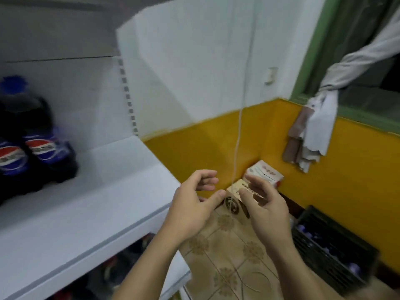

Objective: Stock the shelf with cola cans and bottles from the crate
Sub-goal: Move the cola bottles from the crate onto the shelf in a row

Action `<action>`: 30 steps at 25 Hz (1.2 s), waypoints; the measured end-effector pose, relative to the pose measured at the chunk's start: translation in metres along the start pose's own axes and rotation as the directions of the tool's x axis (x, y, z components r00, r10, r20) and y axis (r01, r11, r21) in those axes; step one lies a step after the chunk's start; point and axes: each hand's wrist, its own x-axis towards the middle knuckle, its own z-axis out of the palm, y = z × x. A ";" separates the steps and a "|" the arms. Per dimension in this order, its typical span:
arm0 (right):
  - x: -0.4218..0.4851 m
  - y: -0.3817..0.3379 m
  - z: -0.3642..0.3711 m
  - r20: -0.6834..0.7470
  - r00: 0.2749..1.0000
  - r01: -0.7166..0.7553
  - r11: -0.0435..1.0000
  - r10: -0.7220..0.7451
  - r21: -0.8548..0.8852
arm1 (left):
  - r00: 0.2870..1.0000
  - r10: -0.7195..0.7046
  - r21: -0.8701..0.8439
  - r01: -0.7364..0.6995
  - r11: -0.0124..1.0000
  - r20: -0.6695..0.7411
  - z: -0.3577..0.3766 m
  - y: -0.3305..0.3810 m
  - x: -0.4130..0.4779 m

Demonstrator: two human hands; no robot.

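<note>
Dark cola bottles (32,148) with blue labels and blue caps stand at the left end of the white shelf (104,204). A black crate (337,245) with bottle caps showing inside sits on the floor at the lower right. My left hand (194,204) and my right hand (264,204) hover side by side in mid-air, between the shelf edge and the crate. Both have loosely bent fingers and hold nothing.
A lower shelf (112,271) under the white one holds dark, blurred items. Cardboard boxes (262,176) lie in the floor corner against the yellow and white wall. A white cable (242,126) hangs down the wall. A knotted grey curtain (324,118) hangs by the green window frame.
</note>
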 end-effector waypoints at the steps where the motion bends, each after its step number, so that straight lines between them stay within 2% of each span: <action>1: 0.003 0.010 -0.026 -0.035 0.999 -0.024 1.000 0.024 0.007 | 0.999 0.008 0.007 -0.008 1.000 0.034 0.027 0.007 0.004; 7: 0.020 0.061 -0.161 -0.184 0.977 -0.104 0.994 0.105 0.015 | 0.981 0.022 -0.029 -0.017 0.999 0.193 0.168 0.036 0.017; 13: 0.018 0.102 -0.254 -0.287 0.942 -0.183 0.983 0.175 -0.001 | 0.947 0.011 -0.085 0.018 0.996 0.320 0.270 0.047 0.019; 23: 0.026 0.174 -0.318 -0.412 0.817 -0.445 0.895 0.403 -0.008 | 0.850 -0.064 -0.044 0.102 0.994 0.522 0.378 0.011 0.062; 26: 0.058 0.199 -0.333 -0.456 0.777 -0.513 0.856 0.434 -0.059 | 0.809 -0.090 -0.083 0.168 0.982 0.581 0.412 -0.006 0.097; 30: 0.124 0.231 -0.334 -0.434 0.738 -0.618 0.776 0.517 -0.127 | 0.768 -0.158 -0.103 0.279 0.955 0.621 0.450 -0.031 0.160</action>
